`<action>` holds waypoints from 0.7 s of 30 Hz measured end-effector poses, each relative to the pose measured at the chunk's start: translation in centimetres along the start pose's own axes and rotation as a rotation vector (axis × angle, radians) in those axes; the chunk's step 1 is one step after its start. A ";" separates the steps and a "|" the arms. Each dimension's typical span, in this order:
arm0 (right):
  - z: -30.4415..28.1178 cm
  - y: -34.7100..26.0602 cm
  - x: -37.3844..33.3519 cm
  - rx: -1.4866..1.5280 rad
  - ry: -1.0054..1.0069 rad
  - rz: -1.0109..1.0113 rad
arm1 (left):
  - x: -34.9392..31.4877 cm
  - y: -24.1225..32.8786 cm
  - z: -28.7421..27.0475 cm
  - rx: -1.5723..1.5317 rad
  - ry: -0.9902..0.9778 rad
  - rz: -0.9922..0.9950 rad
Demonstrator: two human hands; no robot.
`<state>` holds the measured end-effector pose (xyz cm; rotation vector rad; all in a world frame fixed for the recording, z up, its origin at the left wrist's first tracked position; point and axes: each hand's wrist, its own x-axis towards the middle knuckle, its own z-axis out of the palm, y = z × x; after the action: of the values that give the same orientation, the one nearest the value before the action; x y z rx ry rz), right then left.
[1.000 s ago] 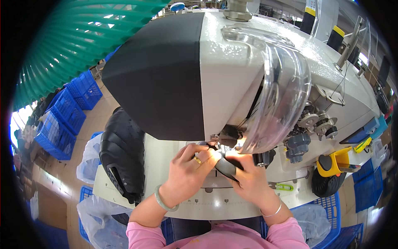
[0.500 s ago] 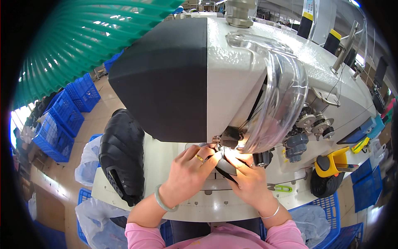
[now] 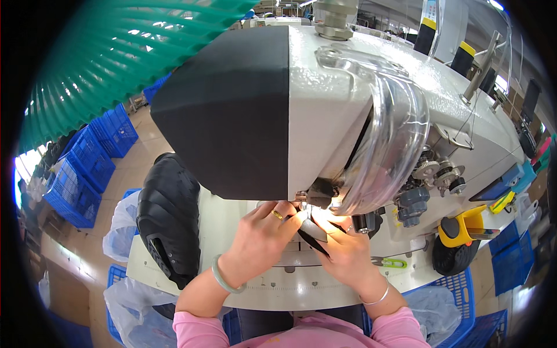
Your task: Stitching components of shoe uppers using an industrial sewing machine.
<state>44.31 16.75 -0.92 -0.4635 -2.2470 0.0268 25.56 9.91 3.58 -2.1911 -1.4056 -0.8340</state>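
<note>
A dark piece of material (image 3: pixel 314 230) lies under the lit needle area of a white and black sewing machine (image 3: pixel 328 75). My left hand (image 3: pixel 259 239) pinches its left edge, thumb and fingers close to the presser foot. On the other side my right hand (image 3: pixel 347 248) grips the same piece, with fingers reaching toward the needle. The fingertips and the stitching spot are partly lost in glare and behind the machine head. A clear curved guard (image 3: pixel 394 133) hangs above my right hand.
A black ribbed padded piece (image 3: pixel 168 217) sits left on the white table (image 3: pixel 232 298). Green thread snips (image 3: pixel 390 263) lie right of my right hand, near a yellow holder (image 3: pixel 471 222) and a black rounded item (image 3: pixel 454 257). Blue crates (image 3: pixel 74 194) stand at left; a green ribbed shade (image 3: pixel 116 64) overhangs.
Both hands stay at the needle area with the dark material, which has shifted very slightly and looks brighter on top. The whole view has moved a little.
</note>
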 end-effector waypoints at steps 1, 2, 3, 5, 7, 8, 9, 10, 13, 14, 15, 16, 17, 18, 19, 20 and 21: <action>0.0 -0.1 0.1 -0.002 0.008 0.009 | 0.0 -0.1 0.0 -0.011 -0.006 0.002; 0.0 -0.1 0.1 -0.004 0.004 0.005 | 0.0 -0.1 0.0 -0.012 -0.001 -0.002; -0.1 -0.2 0.2 -0.012 0.006 0.005 | 0.1 -0.1 0.0 -0.009 -0.007 0.007; -0.2 -0.3 0.4 -0.020 0.006 0.002 | 0.1 -0.1 -0.2 -0.006 -0.011 0.014; -0.3 -0.6 0.5 -0.015 0.004 0.033 | 0.1 0.0 -0.4 -0.004 -0.041 0.022; -0.3 -0.6 0.5 -0.016 0.003 0.032 | 0.0 -0.1 -0.3 -0.005 -0.040 0.021; -0.3 -0.6 0.4 -0.027 -0.020 0.023 | 0.0 -0.2 -0.2 0.020 -0.018 0.059; -0.3 -0.6 0.3 -0.039 -0.043 0.015 | -0.1 -0.2 -0.1 0.045 0.004 0.096; -1.0 -1.3 0.9 -0.108 -0.047 0.034 | 0.0 0.2 -0.6 0.038 0.011 0.088; -0.8 -1.4 1.0 -0.106 -0.049 0.033 | -0.1 0.1 -0.4 0.038 0.010 0.085; -0.7 -1.7 1.1 -0.062 -0.015 0.077 | -0.2 -0.1 -0.2 -0.017 0.055 0.043; -0.7 -1.8 1.1 -0.017 0.019 0.121 | -0.3 -0.3 0.0 -0.072 0.099 0.000; -0.5 -1.5 1.2 -0.016 0.016 0.123 | -0.3 -0.4 0.3 -0.074 0.098 -0.003; -0.1 -1.0 1.3 0.071 0.025 0.130 | -0.1 -0.5 0.5 -0.146 0.137 -0.082; 0.1 -0.6 1.3 0.159 0.034 0.138 | -0.1 -0.5 0.8 -0.217 0.176 -0.162; -0.1 -0.5 1.4 0.161 0.032 0.144 | -0.1 -0.3 1.4 -0.220 0.171 -0.164; -0.2 -0.1 1.6 0.194 0.033 0.101 | 0.0 -0.3 2.2 -0.198 0.249 -0.171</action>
<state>43.45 17.14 0.43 -0.4683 -2.1611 0.2847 25.92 11.43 1.94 -2.0361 -1.4510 -1.3097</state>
